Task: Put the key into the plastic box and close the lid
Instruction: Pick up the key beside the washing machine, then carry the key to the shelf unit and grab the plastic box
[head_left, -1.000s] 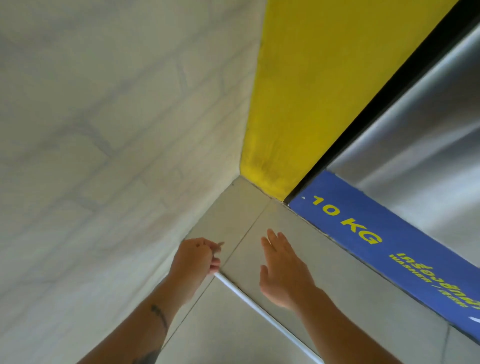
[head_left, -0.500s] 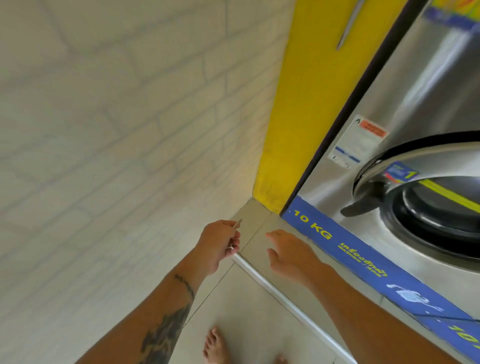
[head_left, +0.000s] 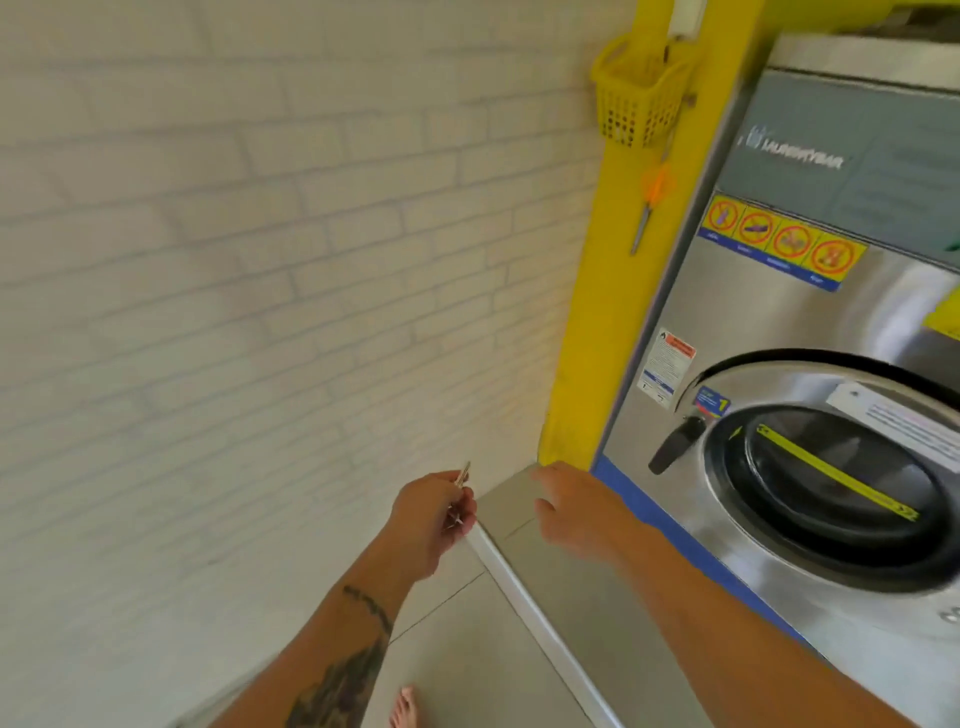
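Overhead, a blurred yellow basket (head_left: 640, 96) hangs beside the washing machine (head_left: 810, 415).

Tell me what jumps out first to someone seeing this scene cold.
The steel washing machine with its round dark door fills the right side. Left of it runs a yellow pillar with a small yellow basket hung near the top. Low in the middle, the left hand holds a key.

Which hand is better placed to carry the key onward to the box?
Left. The left hand already pinches the key between its fingers. The right hand is open and empty over the tiled ledge. No plastic box is clearly visible.
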